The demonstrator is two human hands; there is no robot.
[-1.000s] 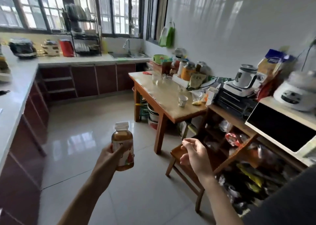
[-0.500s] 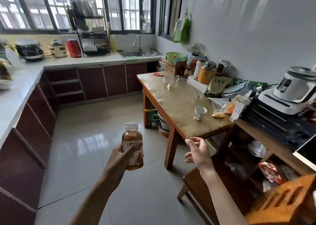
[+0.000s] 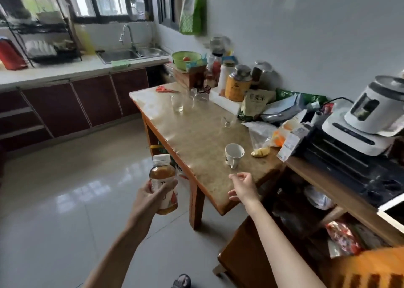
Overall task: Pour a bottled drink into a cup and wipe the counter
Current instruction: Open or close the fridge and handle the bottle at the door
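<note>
My left hand (image 3: 150, 197) grips a capped bottle of amber tea (image 3: 162, 179) upright, out over the floor just left of the wooden table (image 3: 192, 134). A white cup (image 3: 233, 154) with a handle stands near the table's near end. My right hand (image 3: 242, 186) hovers over the table's near corner, just in front of the cup, with its fingers loosely curled and holding nothing. A clear glass (image 3: 177, 103) stands farther back on the table.
Jars, tins, bags and packets (image 3: 253, 95) crowd the table's wall side. A white appliance (image 3: 369, 115) sits on a black unit at the right. A wooden stool (image 3: 247, 263) stands below my right arm. A sink (image 3: 131, 53) and counter (image 3: 54, 72) run along the back.
The view has closed in on the table. Both hands have come nearer the table's near end, the right one now over its corner near the cup. The bottle stays in my left hand.
</note>
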